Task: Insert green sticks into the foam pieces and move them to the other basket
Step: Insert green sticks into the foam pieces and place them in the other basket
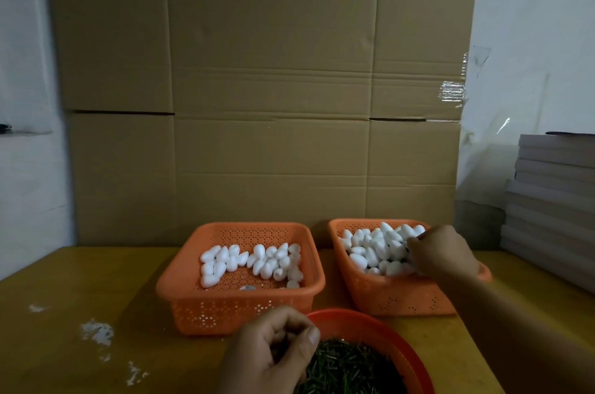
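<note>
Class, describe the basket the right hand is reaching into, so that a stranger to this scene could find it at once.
Start at the big cardboard sheet standing behind the yellow table. Two orange perforated baskets sit before it; take the right basket, where the right hand reaches in. It is heaped with white foam pieces, while the left basket holds a thin scattered layer.

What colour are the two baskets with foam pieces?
Orange, both baskets, seen in the head view.
</note>
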